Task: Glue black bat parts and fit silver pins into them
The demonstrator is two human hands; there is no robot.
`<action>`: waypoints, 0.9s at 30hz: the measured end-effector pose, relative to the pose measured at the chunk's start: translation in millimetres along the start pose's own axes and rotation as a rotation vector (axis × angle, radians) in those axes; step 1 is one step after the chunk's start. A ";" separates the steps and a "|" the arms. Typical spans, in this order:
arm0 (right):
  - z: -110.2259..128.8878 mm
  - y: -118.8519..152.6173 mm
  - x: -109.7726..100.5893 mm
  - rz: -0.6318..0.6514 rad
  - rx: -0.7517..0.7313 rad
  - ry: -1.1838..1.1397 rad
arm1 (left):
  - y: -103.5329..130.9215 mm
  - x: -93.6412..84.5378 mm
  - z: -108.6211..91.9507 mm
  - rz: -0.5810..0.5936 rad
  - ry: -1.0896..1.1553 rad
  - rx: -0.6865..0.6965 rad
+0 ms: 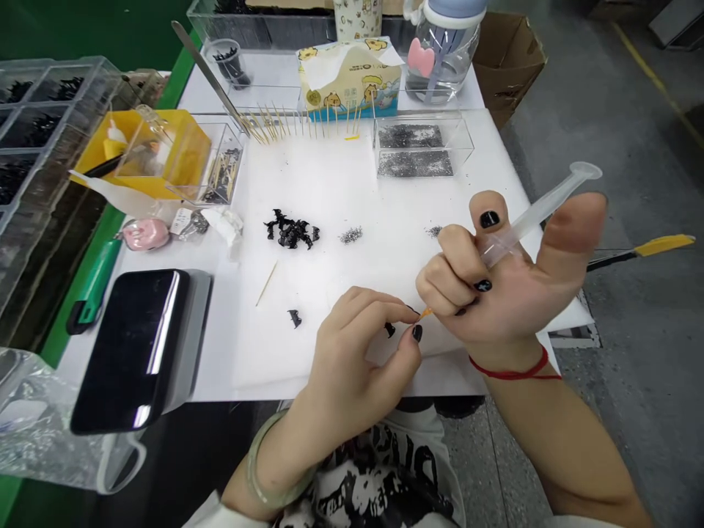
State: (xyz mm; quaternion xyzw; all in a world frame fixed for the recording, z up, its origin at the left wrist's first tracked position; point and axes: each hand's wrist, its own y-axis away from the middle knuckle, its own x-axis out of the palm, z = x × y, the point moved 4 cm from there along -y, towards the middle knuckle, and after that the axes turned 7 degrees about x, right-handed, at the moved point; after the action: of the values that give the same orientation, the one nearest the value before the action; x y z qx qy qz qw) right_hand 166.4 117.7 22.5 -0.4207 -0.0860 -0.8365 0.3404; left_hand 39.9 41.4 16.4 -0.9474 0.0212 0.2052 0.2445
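My right hand (pixel 489 286) is wrapped round a clear plastic syringe (pixel 542 209), its plunger end pointing up and away to the right. Tucked behind that hand is a thin black stick with a yellow end (pixel 665 245). Below the curled fingers shows the syringe's orange tip (pixel 425 314), right at the fingertips of my left hand (pixel 366 352). The left thumb and index finger are pinched there; what they grip is hidden. A black bat-shaped piece (pixel 390 330) shows in the gap between them. Another bat piece (pixel 295 318) lies on the white sheet, near a heap of bat pieces (pixel 291 231).
Small piles of silver glitter (pixel 350 235) and a toothpick (pixel 267 284) lie on the sheet. Upright toothpicks stand behind, with a clear box (pixel 423 150), tissue pack (pixel 352 81) and bottle (pixel 445 51). At left are a yellow bin (pixel 187 150), green cutter (pixel 93 286) and phone (pixel 132 345).
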 end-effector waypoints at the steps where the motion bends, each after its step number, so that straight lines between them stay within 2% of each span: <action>1: -0.2 0.7 1.9 -0.015 0.010 0.006 | 0.6 0.2 1.0 -0.006 0.009 -0.019; 10: -0.9 4.5 9.2 -0.010 0.018 0.043 | 5.1 0.3 2.6 -0.027 0.088 -0.137; 15: 7.9 8.0 10.9 0.027 -0.010 0.102 | 4.7 1.6 -2.1 -0.057 0.079 -0.100; 21: 26.2 12.3 -0.7 0.061 -0.083 0.068 | 12.2 -1.7 2.4 -0.103 0.055 -0.088; 27: 23.5 13.6 -5.1 0.017 -0.058 -0.016 | 11.8 -1.1 -0.2 -0.066 0.059 -0.014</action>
State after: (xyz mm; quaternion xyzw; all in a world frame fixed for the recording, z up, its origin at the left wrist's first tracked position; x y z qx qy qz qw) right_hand 192.4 120.2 31.5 -0.4376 -0.0609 -0.8324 0.3345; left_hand 37.3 30.9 11.6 -0.9550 -0.0044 0.1689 0.2440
